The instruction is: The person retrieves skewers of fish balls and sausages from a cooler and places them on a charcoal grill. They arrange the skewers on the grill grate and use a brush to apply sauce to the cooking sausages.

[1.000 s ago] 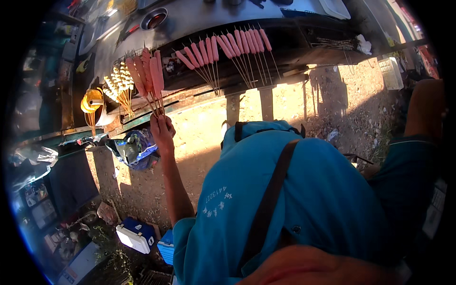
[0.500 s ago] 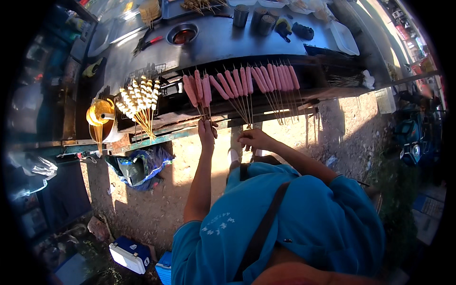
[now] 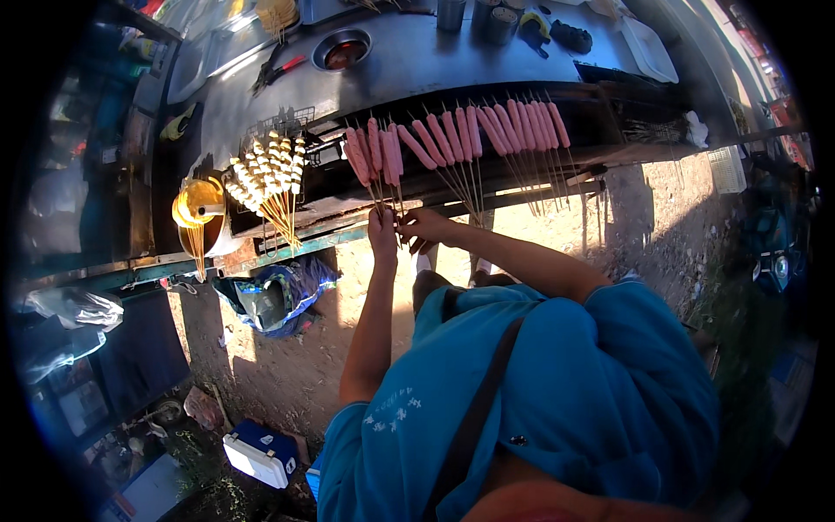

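My left hand [image 3: 382, 235] is closed round the stick ends of the leftmost bunch of pink sausage skewers [image 3: 374, 155], whose sausages lie over the dark grill trough [image 3: 600, 143]. Close beside it, my right hand [image 3: 426, 228] has bent fingers at the sticks on that bunch's right side, apparently pinching one; its fingertips are small in view. Farther right, two more groups of sausage skewers [image 3: 449, 137] rest over the trough with their sticks pointing toward me. To the left lie skewers of white and dark pieces [image 3: 268, 174], fanned out.
Yellow skewers [image 3: 198, 204] stand in a pot at the trough's left end. Behind is a metal counter [image 3: 409, 65] with a steel bowl [image 3: 341, 50], red-handled tongs [image 3: 283, 68] and metal canisters [image 3: 450, 15]. A blue bag [image 3: 278, 296] and a blue-white cooler box [image 3: 261, 452] are below.
My right hand has moved left, from the middle group's sticks to beside my left hand. My left hand still holds the leftmost bunch. The whole view has shifted slightly.
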Action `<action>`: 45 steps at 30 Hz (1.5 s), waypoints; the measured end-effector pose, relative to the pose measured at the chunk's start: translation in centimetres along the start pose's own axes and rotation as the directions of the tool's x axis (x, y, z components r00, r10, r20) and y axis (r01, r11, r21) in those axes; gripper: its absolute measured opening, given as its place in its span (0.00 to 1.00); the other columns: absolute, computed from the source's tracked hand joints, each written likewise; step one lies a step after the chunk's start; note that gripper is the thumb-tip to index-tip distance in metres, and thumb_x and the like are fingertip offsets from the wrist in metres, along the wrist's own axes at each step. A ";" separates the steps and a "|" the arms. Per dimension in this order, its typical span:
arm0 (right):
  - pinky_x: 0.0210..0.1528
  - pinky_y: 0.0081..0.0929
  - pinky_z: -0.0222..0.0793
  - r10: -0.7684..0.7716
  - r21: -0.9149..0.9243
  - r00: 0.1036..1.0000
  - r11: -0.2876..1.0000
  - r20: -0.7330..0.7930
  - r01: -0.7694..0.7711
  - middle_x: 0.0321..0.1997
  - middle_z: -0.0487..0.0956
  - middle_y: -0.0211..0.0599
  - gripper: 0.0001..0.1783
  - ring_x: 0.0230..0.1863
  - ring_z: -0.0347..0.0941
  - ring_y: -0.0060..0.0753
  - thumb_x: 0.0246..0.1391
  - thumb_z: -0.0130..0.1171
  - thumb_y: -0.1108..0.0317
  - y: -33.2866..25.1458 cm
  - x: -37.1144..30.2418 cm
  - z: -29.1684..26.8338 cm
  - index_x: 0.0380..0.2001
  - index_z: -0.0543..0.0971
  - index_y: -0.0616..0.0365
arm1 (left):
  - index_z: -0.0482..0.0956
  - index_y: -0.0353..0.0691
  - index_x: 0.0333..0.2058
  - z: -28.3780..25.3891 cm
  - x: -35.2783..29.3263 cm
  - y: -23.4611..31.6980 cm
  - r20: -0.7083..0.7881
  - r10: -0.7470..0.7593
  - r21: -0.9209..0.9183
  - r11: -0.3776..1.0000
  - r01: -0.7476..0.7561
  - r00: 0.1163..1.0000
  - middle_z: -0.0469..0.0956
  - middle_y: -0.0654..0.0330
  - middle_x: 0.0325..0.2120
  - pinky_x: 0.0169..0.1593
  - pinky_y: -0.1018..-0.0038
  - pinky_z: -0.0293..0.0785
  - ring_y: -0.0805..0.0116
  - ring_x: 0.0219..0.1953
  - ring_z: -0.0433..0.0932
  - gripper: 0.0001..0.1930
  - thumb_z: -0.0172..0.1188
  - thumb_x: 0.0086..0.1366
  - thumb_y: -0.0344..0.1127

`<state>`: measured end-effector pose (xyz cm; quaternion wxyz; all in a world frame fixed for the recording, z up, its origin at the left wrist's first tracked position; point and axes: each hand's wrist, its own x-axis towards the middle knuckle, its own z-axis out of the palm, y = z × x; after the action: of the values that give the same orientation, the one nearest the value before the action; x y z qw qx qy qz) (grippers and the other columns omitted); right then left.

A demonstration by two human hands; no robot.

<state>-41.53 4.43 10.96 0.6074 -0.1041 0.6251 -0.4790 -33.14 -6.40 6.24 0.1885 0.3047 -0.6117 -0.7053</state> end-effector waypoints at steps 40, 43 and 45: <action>0.22 0.27 0.61 -0.632 -0.635 0.673 0.710 -0.385 0.303 0.18 0.72 0.40 0.11 0.19 0.66 0.26 0.48 0.53 0.66 -3.8 2.4 1.4 0.26 0.72 0.67 | 0.64 0.41 0.45 -0.9 0.8 1.0 0.300 -0.142 -0.303 0.923 0.236 0.943 0.68 0.66 0.25 0.28 0.83 0.64 0.80 0.26 0.67 0.15 0.38 0.66 0.42; 0.23 0.28 0.62 -0.510 -0.486 0.777 0.818 -0.369 0.306 0.20 0.73 0.42 0.12 0.19 0.67 0.30 0.48 0.53 0.66 -4.9 2.6 3.5 0.26 0.72 0.67 | 0.62 0.40 0.48 -1.9 0.0 0.5 0.263 -0.155 -0.303 0.924 0.234 0.952 0.70 0.65 0.29 0.32 0.82 0.65 0.78 0.29 0.70 0.17 0.37 0.67 0.43; 0.23 0.28 0.62 -0.581 -0.633 0.751 0.717 -0.312 0.292 0.20 0.73 0.42 0.11 0.20 0.68 0.31 0.48 0.52 0.67 -4.9 3.8 3.7 0.26 0.72 0.67 | 0.62 0.40 0.48 -2.3 -0.1 1.2 0.275 -0.229 -0.286 0.908 0.307 0.934 0.71 0.64 0.30 0.33 0.80 0.66 0.77 0.31 0.70 0.17 0.37 0.67 0.44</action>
<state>-41.47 -2.55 12.70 0.2357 -0.2977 0.8224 -0.4237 -31.68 -8.27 7.25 0.0629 0.2655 -0.4571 -0.8466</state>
